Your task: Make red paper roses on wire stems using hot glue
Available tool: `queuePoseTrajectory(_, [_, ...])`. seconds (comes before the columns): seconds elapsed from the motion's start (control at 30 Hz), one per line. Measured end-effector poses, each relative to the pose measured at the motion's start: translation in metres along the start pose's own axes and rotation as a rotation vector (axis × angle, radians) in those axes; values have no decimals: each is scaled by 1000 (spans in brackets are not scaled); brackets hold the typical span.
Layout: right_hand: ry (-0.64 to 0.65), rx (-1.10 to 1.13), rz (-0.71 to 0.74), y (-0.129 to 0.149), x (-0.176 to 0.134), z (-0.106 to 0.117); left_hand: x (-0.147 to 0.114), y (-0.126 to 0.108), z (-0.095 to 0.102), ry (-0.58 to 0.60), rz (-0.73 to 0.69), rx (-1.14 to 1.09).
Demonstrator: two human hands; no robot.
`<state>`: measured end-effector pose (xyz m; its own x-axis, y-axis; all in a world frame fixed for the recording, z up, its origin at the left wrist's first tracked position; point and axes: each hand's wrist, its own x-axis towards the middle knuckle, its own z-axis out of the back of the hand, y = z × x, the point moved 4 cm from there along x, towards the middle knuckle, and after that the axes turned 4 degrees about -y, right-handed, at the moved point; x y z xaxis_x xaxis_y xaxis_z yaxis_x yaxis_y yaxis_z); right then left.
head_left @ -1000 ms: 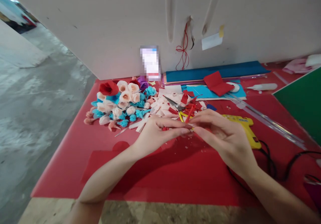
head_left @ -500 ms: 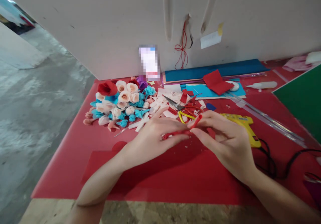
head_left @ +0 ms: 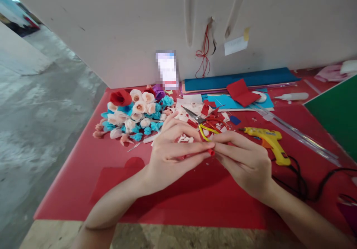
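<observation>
- Your left hand (head_left: pixel 167 152), at the centre of the frame, pinches a small red roll (head_left: pixel 212 152) between thumb and fingers; its open end shows at the fingertips.
- Your right hand (head_left: pixel 242 163), right of centre, meets it there, fingertips drawn together; whether they grip the roll or only touch it cannot be told.
- Step in hand, as judged: shaping the roll by fingertip. The next move would call for a steady left pinch and light right-hand turning, lest the roll loosen or crush.
- Just beyond your hands lie yellow-handled scissors (head_left: pixel 199 119) among pale and red scraps (head_left: pixel 186 115).
- To the right, a yellow glue gun (head_left: pixel 269 135) rests on the red table (head_left: pixel 181 211), unheld.
- Left of centre, a cluster of paper flowers (head_left: pixel 139 108) stands clear of your hands.
- Upper right of centre, a folded red piece (head_left: pixel 242 93) lies over blue sheets.
</observation>
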<state>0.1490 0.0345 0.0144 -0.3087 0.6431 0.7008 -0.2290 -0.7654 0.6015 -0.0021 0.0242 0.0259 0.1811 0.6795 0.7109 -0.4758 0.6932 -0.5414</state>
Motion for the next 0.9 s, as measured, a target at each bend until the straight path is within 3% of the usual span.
queuePoseTrajectory(0.17, [-1, 18, 69, -5, 1, -1, -1, 1, -1, -18, -52, -26])
queuePoseTrajectory(0.4, [21, 2, 102, -2, 3, 1, -2, 2, -3, -9, 19, -179])
queuePoseTrajectory(0.9, [142, 120, 3, -2, 5, 0, -5, 9, -3, 4, 215, -422])
